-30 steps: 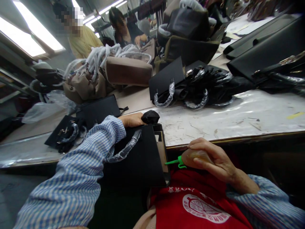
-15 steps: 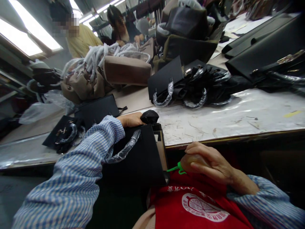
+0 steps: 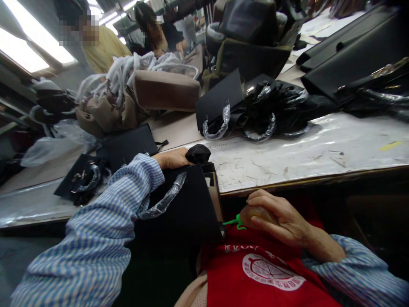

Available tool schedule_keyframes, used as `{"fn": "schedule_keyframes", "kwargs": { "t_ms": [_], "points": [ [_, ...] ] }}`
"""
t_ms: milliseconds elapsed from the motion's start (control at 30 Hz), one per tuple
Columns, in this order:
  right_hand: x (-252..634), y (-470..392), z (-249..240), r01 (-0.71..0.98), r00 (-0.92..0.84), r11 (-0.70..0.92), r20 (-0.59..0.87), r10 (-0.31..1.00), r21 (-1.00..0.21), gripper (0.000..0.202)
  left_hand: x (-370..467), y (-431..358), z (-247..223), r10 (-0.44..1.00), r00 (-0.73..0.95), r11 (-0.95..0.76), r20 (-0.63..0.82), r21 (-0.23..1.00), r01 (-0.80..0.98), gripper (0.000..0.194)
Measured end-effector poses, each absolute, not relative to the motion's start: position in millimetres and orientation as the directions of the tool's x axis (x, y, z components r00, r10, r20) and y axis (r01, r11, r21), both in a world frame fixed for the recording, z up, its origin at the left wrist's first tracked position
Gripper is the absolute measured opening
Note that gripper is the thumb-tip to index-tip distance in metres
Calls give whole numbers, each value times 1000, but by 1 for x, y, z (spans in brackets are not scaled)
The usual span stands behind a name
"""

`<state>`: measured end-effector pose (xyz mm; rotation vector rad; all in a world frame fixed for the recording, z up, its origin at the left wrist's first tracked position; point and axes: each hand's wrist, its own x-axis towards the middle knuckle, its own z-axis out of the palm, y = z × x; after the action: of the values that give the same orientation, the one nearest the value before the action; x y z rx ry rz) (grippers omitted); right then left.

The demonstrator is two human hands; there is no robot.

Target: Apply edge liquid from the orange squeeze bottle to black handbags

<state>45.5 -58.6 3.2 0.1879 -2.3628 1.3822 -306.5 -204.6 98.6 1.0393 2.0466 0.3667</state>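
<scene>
A black bag (image 3: pixel 182 209) with a plastic-wrapped handle (image 3: pixel 166 198) leans at the table's front edge, its open side edge facing right. My left hand (image 3: pixel 174 158) grips the top of this bag, beside a dark rounded piece (image 3: pixel 198 154); its fingertips are hidden. In my right hand (image 3: pixel 277 217) is a squeezed amber bottle (image 3: pixel 255 216) with a green nozzle (image 3: pixel 232 221). The nozzle's tip points left and is at the lower right corner of the bag's side.
Black bag pieces with wrapped handles (image 3: pixel 220 123) lie on the white tabletop (image 3: pixel 319 153). Brown bags (image 3: pixel 166 89) are piled behind. More black bags (image 3: pixel 76 177) sit at the left. Two people (image 3: pixel 107 47) are across the table.
The view has shifted slightly, so the table's things appear a little further left and up. Both hands keep their holds, and the nozzle stays by the bag's side edge.
</scene>
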Motion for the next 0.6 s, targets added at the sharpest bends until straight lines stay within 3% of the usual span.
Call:
{"fn": "schedule_keyframes", "kwargs": {
  "t_ms": [267, 500, 600],
  "points": [
    [46, -68, 3, -344, -890, 527, 449, 80, -777, 20, -308, -208, 95, 774, -359, 627, -521, 554, 548, 38],
    [46, -67, 0, -298, -903, 454, 402, 150, -840, 14, -307, -209, 96, 776, -358, 624, -518, 550, 556, 34],
    [50, -67, -5, -209, -932, 392, 304, 197, -896, 12, -309, -210, 94, 773, -361, 626, -522, 536, 566, 36]
  ]
}}
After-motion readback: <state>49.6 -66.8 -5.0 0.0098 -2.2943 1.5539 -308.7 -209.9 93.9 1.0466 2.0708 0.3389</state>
